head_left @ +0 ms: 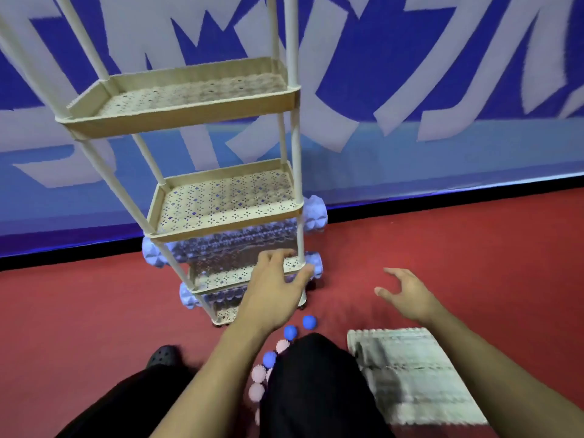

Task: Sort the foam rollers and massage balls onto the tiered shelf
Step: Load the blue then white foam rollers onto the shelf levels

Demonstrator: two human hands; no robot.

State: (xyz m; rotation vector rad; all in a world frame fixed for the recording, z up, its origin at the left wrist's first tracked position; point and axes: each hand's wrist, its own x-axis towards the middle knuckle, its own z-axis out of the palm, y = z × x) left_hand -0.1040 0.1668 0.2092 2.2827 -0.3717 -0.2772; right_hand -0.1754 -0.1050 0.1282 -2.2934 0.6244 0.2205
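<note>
**Hands at the tiered shelf**

A cream shelf stands on red floor by a blue wall. Two pale blue rollers lie across its low tiers: the upper roller and the lower roller, ends poking out both sides. The left hand reaches to a low tier's edge, fingers loosely spread, grip holding nothing. Blue balls and pink balls lie by the knee. The right hand hovers open. A woven mat lies rightmost.

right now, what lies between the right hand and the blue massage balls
Head view: only bare red floor lies between the right hand and the nearest blue massage balls.
</note>
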